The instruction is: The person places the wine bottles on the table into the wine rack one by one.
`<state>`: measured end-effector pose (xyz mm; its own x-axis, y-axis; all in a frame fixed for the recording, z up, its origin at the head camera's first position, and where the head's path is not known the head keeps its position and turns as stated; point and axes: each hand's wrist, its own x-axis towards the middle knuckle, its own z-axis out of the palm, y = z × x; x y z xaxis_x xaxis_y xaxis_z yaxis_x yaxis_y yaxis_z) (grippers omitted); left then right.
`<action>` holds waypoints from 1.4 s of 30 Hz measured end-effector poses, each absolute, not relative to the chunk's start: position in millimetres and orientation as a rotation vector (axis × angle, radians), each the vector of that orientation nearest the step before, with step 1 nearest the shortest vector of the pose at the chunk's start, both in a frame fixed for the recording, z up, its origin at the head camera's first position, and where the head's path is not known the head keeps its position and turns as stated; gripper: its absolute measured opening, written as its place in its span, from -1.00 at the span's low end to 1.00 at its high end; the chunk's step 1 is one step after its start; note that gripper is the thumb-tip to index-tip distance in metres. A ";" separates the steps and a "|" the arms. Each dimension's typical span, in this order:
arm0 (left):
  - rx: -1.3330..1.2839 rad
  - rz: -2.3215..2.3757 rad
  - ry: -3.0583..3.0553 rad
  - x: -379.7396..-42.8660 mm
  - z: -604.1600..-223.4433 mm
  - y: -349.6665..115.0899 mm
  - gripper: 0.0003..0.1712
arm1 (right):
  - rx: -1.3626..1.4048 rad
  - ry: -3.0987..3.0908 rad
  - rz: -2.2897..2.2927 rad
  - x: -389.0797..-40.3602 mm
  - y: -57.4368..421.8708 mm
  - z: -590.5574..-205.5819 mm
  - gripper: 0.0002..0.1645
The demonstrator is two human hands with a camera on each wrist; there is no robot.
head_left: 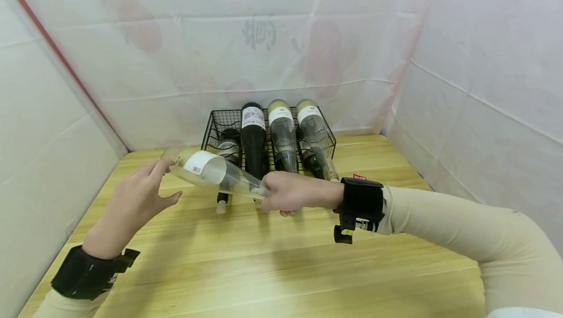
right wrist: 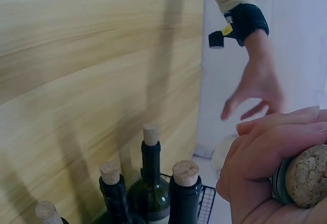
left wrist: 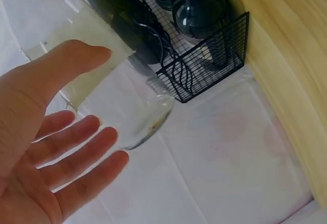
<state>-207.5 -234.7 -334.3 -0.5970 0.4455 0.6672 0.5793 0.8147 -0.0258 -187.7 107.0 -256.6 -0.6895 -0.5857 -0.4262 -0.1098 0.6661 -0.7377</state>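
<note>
A clear glass bottle [head_left: 204, 165] with a white label is held tilted in front of the rack, its base to the left. My right hand [head_left: 290, 192] grips it round the neck; its cork [right wrist: 309, 177] pokes out of that fist in the right wrist view. My left hand [head_left: 137, 196] is at the base end, fingers spread and thumb apart, fingertips right at the glass. In the left wrist view the thumb overlaps the bottle's pale band. Behind stands a black wire basket [head_left: 212, 130] with bottles lying in two layers.
On the basket's upper layer lie a dark bottle [head_left: 253, 144] and two clear ones, necks toward me. Lower bottles show between them, including one with a cork [head_left: 221, 206] at the left. White cloth walls [head_left: 176, 64] enclose the wooden table [head_left: 264, 279] at the back and sides.
</note>
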 end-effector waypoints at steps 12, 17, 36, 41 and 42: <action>-0.762 -0.205 -2.543 -215.0 -350.9 -236.3 -0.47 | -0.489 2.266 -0.965 -190.8 111.0 -252.1 -0.88; -0.746 -0.170 -2.685 -220.1 -360.5 -237.6 -0.48 | -0.445 2.259 -1.010 -192.2 109.9 -250.3 -0.90; -0.753 -0.167 -2.858 -233.2 -373.9 -233.7 -0.48 | -0.491 2.200 -1.154 -228.5 91.2 -250.2 -0.51; -0.757 -0.172 -2.839 -234.4 -376.5 -234.5 -0.48 | -0.497 2.199 -1.160 -235.5 85.3 -249.1 -0.53; -0.756 -0.175 -2.837 -234.5 -376.6 -234.5 -0.48 | -0.495 2.193 -1.161 -236.8 84.2 -248.7 -0.54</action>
